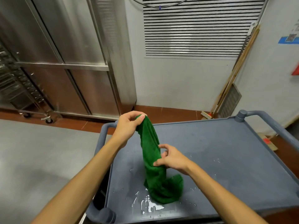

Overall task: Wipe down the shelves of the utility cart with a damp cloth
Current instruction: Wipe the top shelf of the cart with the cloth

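On top shelf (226,151) of utility cart (242,114): green cloth (155,180), lower end bunched on the surface beside a water puddle (150,206). L hand (128,125) pinches cloth's top end w/ curled fingers, holding it upright; R hand (172,160) grips its mid-section, thumb & fingers wrapped round fabric.

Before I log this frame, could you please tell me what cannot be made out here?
Head view:
Lower shelves of the cart: hidden beneath its top shelf.
Wall notice: blurred, cut by the right edge.
Rack: cut by the left edge.
Cloth: bunched, its own folds hide its edges.
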Available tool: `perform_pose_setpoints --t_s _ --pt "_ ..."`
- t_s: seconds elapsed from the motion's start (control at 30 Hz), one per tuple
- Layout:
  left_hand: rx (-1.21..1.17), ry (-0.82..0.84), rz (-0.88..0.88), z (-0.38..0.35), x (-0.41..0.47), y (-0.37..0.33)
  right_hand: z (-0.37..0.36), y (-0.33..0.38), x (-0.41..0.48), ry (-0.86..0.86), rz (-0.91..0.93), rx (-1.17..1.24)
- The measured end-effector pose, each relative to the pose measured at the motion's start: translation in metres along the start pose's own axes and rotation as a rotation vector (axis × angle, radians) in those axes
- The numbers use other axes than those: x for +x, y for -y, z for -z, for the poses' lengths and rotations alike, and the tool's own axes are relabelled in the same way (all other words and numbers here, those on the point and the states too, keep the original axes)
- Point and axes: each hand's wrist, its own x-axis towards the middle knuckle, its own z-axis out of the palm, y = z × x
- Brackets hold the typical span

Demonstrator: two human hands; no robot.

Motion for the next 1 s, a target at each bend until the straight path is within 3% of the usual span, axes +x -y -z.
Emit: perform_pose_setpoints --t_s 0.17,0.33,0.43,0.53,0.73,0.87,1.0 --pt "0.134 -0.048 -0.060 0.007 0.005 0.022 -0.007 -0.003 0.005 -0.141 -0.276 -0.131" --pt "0.103 -0.178 0.026 0.012 0.004 0.053 0.006 -0.004 0.006 -0.294 -0.351 -0.346" --pt "0.205 -0.249 0.012 0.020 0.007 0.064 0.024 -0.007 -0.007 -0.107 -0.336 -0.206" --pt "0.435 -0.315 -0.038 0.023 0.006 0.072 0.031 -0.006 -0.019 0.001 -0.209 -0.058" --pt "0.661 -0.404 -0.038 0.019 -0.006 0.093 0.019 -0.004 -0.018 -0.044 -0.066 0.101" --pt "0.569 -0.314 0.095 0.018 -0.013 0.110 0.009 -0.001 -0.017 -0.049 0.044 0.136" --pt "0.595 -0.262 0.112 0.014 -0.028 0.123 -0.001 0.010 -0.015 -0.207 0.139 0.146"
